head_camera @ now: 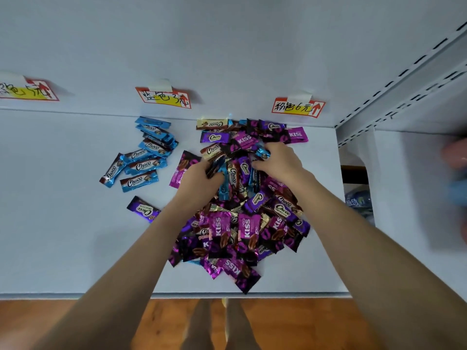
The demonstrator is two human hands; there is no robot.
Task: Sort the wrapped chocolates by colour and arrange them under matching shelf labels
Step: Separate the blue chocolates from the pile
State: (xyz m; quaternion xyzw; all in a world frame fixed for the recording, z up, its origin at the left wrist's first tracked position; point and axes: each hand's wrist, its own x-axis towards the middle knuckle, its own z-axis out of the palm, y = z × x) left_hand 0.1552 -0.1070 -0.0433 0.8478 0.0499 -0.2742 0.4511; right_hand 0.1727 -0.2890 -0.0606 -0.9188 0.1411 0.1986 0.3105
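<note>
A mixed pile of wrapped chocolates (242,223), purple, pink, blue and cream, covers the middle of the white shelf (63,236). Several blue chocolates (146,152) lie grouped below the middle shelf label (164,97). My right hand (280,159) pinches a blue chocolate (262,153) at the top of the pile. My left hand (199,178) is in the pile, its fingers curled round dark wrappers (214,168). A pink-label tag (298,107) hangs at the right and a third label (27,90) at the far left.
One purple chocolate (142,209) lies alone left of the pile. The shelf's front edge (75,295) runs above a wooden floor. A metal upright (404,82) bounds the shelf on the right, with a blurred neighbouring bay beyond it.
</note>
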